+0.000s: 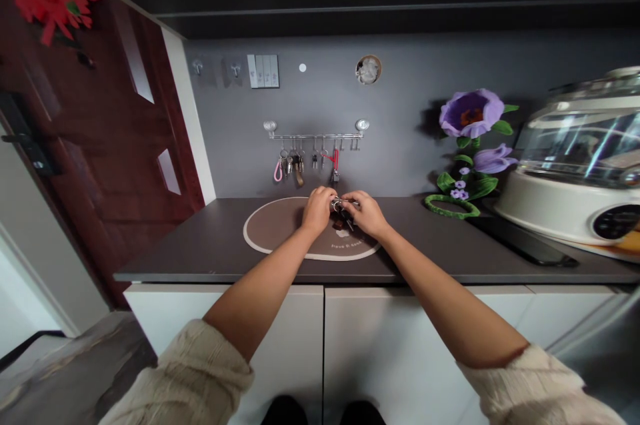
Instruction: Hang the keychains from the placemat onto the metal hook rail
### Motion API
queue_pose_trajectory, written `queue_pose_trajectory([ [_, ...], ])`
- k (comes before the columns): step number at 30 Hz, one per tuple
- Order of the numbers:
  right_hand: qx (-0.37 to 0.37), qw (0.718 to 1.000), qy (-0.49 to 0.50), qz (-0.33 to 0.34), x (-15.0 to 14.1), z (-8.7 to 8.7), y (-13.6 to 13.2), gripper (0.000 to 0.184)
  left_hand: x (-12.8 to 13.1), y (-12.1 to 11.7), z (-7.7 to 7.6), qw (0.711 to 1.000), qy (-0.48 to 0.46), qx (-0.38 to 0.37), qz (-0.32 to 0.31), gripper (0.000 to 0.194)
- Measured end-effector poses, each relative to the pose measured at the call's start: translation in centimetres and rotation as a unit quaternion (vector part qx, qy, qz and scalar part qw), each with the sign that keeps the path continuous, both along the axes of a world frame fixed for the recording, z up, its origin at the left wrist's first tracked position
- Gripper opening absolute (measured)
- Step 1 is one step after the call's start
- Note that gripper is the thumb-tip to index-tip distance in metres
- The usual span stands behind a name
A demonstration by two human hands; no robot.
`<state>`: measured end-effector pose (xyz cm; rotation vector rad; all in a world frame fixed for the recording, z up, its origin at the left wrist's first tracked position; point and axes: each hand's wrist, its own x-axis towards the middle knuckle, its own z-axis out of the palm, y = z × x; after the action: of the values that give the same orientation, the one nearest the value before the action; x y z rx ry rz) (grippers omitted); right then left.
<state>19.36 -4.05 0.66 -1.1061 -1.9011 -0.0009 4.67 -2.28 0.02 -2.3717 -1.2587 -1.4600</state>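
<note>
A bunch of keys (pixel 346 218) on a metal ring hangs between my two hands, just above the brown oval mat (pixel 275 228). My left hand (pixel 319 208) pinches the ring from the left side. From the right, the fingers of my right hand (pixel 367 213) are closed on the same bunch. A dark brown piece, perhaps a fob, dangles low among the keys; its details are too small to tell. Behind my hands, a hook rail (pixel 315 137) on the wall carries several keys, a pink loop strap (pixel 278 170) and a red strap (pixel 335 159).
At the right of the dark countertop (pixel 190 245) stand a purple flower decoration (pixel 473 115), a black phone (pixel 530 245) and a cream appliance (pixel 550 205) with a clear cover. A dark red door (pixel 100 145) is on the left. White cabinets (pixel 280 331) sit below.
</note>
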Motion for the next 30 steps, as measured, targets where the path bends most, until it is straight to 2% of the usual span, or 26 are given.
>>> queue_pose_trajectory([
  [10, -0.040, 0.990, 0.117, 0.071, 0.0, -0.4, 0.6, 0.019, 0.2, -0.6, 0.5, 0.998, -0.015, 0.053, -0.011, 0.023],
  [20, -0.136, 0.954, 0.213, 0.159, -0.3, -0.5, 0.8, 0.022, 0.4, -0.6, 0.4, 0.998, -0.029, 0.057, -0.023, 0.023],
  [25, -0.113, 0.957, 0.209, 0.168, -0.4, 0.1, 0.3, 0.020, 0.4, -0.6, 0.4, 0.997, -0.033, 0.061, -0.024, 0.022],
  [30, -0.064, 0.969, 0.192, 0.141, -0.1, 0.5, 0.4, 0.017, 0.3, -0.3, 0.2, 0.998, -0.041, 0.057, 0.000, 0.024],
])
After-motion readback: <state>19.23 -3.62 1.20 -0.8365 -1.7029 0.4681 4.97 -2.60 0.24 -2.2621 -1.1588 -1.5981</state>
